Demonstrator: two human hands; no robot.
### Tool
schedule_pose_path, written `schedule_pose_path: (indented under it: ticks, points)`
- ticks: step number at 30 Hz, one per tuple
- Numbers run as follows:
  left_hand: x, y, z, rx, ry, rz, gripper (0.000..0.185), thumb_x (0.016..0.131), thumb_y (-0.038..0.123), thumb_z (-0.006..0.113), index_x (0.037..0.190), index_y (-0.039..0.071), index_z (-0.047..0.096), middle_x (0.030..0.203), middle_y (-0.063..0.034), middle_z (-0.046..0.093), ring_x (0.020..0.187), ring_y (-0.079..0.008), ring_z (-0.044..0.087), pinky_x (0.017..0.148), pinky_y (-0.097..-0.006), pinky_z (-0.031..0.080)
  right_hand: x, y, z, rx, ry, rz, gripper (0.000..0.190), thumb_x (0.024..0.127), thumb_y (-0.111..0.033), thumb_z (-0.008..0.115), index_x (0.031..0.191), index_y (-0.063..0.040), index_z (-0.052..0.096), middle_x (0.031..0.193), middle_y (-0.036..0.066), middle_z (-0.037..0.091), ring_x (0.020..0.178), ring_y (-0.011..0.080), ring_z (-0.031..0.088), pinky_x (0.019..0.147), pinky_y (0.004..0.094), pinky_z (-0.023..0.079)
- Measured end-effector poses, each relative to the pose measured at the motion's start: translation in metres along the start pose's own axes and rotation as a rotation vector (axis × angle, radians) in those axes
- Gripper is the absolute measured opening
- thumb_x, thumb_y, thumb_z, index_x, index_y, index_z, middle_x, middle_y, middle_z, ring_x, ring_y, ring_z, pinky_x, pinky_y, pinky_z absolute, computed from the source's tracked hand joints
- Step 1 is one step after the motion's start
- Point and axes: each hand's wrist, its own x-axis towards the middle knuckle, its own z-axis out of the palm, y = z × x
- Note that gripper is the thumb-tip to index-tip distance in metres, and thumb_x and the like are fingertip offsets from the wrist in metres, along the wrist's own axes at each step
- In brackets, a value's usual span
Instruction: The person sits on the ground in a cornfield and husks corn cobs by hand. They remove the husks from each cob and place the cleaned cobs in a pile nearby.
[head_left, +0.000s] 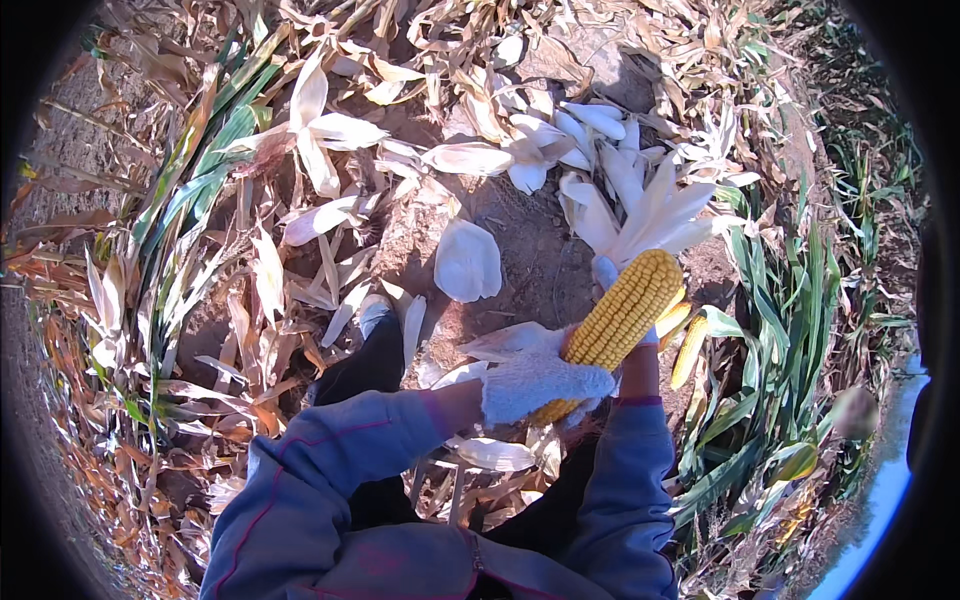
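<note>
In a white knit glove, my left hand (544, 382) is wrapped around the lower part of a bare yellow corn cob (622, 307). The cob tilts up to the right, its kernels exposed. Behind it, my right hand (604, 271), gloved too, is largely hidden; its fingers close on the base of pale, spread corn husks (649, 214). Just right of that wrist, more yellow cobs (688, 352) lie on the ground. Below my left hand is a loose dry husk (495, 454).
Loose husks (467, 261) litter the bare soil (525, 232) ahead. Green-leaved corn stalks (787, 300) lie at the right, and more stalks (202, 187) at the left. My shod foot (375, 315) rests among dry leaves. Thin bars (456, 491) show between my legs.
</note>
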Motion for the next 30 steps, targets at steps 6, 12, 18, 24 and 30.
schedule_pose_path:
  ticks: [6, 12, 18, 24, 30]
  points:
    - [0.008, 0.012, -0.025, 0.067, 0.277, 0.065, 0.041, 0.087, 0.014, 0.07, 0.121, 0.005, 0.049, 0.085, -0.0029, 0.061, 0.065, -0.0103, 0.06, 0.053, -0.0237, 0.049, -0.021, -0.034, 0.067, -0.635, -0.086, -0.289, 0.045, 0.099, -0.04, 0.049, 0.121, -0.003, 0.062, 0.115, 0.007, 0.068, 0.103, 0.0283, 0.065, 0.09, 0.0387, 0.05]
    - [0.03, -0.01, -0.043, 0.477, 0.463, 0.123, 0.049, 0.082, 0.01, 0.071, 0.126, 0.004, 0.051, 0.091, -0.0055, 0.065, 0.066, -0.0137, 0.062, 0.054, -0.0275, 0.052, -0.063, -0.066, 0.101, 0.124, -0.251, -0.004, 0.052, 0.093, -0.036, 0.062, 0.129, -0.001, 0.048, 0.113, 0.01, 0.06, 0.1, 0.0187, 0.061, 0.088, 0.0332, 0.052]
    - [0.035, -0.015, -0.033, 0.277, 0.319, -0.234, 0.031, 0.086, 0.023, 0.072, 0.107, 0.006, 0.056, 0.074, 0.0, 0.058, 0.052, -0.0084, 0.051, 0.042, -0.0225, 0.041, -0.036, -0.029, 0.066, 0.67, 0.054, 0.14, 0.032, 0.09, -0.029, 0.065, 0.107, -0.005, 0.054, 0.091, 0.011, 0.063, 0.082, 0.0234, 0.064, 0.072, 0.037, 0.056]
    - [0.047, -0.015, -0.019, 0.255, 0.462, -0.182, 0.014, 0.094, 0.021, 0.062, 0.096, 0.01, 0.054, 0.058, 0.0018, 0.047, 0.04, -0.007, 0.039, 0.034, -0.0233, 0.027, -0.008, -0.023, -0.017, 1.009, 0.371, 0.06, 0.034, 0.091, -0.036, 0.061, 0.111, -0.009, 0.052, 0.092, 0.012, 0.061, 0.079, 0.0262, 0.063, 0.069, 0.0419, 0.056]
    - [0.052, -0.007, -0.037, -0.014, 0.511, 0.18, 0.008, 0.097, 0.02, 0.057, 0.096, 0.012, 0.057, 0.068, -0.0023, 0.057, 0.052, -0.0137, 0.052, 0.044, -0.0276, 0.042, -0.027, -0.058, -0.053, 1.206, 0.77, -0.177, 0.043, 0.092, -0.042, 0.058, 0.117, -0.006, 0.052, 0.1, 0.013, 0.062, 0.084, 0.027, 0.065, 0.079, 0.0381, 0.057]
